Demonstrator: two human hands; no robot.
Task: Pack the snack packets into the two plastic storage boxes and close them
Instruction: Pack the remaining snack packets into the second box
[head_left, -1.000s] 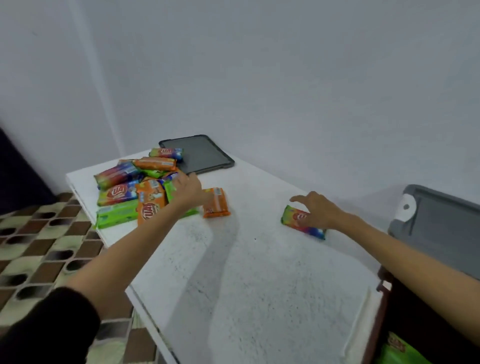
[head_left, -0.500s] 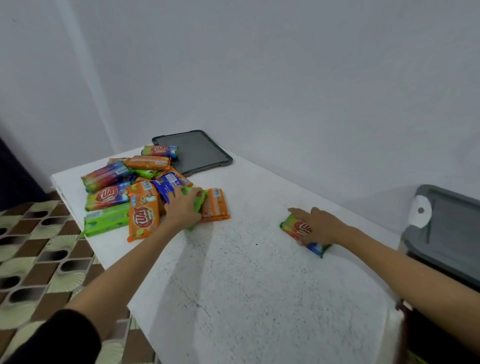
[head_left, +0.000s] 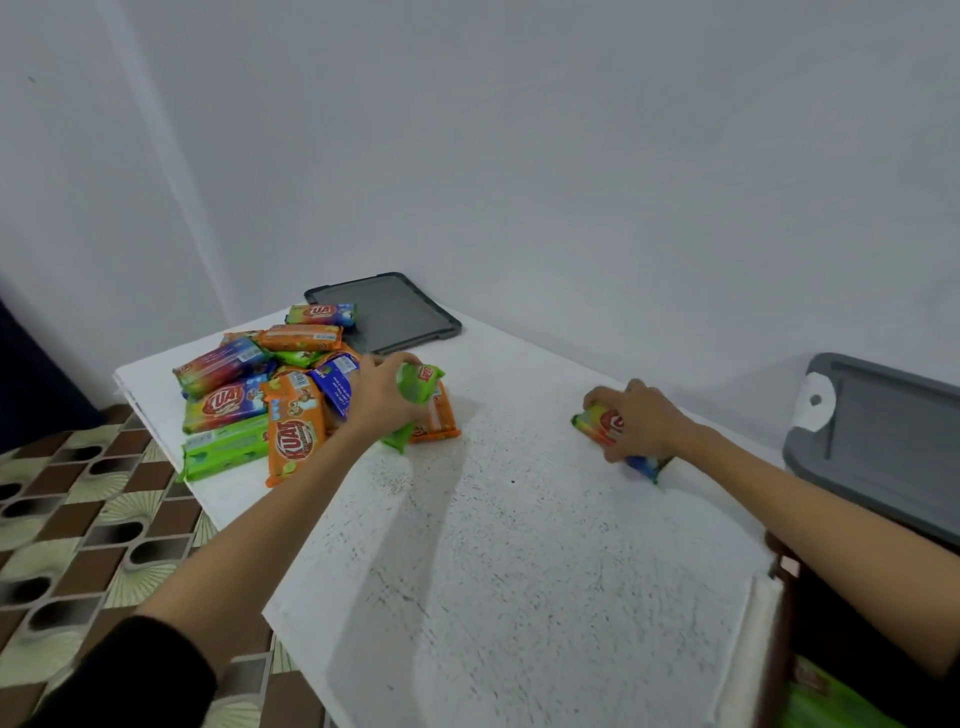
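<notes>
The one view comes from a camera on the person's head, looking forward and down across a white table (head_left: 519, 571) toward a plain wall (head_left: 571, 156). The wide lens bends the table's edges. Both forearms enter from the bottom corners, so the table lies within arm's reach; the left hand (head_left: 379, 400) with a green packet (head_left: 415, 379) and the right hand (head_left: 644, 421) with a striped packet (head_left: 597, 423) sit mid-frame. Patterned floor (head_left: 78, 519) shows at the left, a grey lid (head_left: 893, 441) at the right edge.
</notes>
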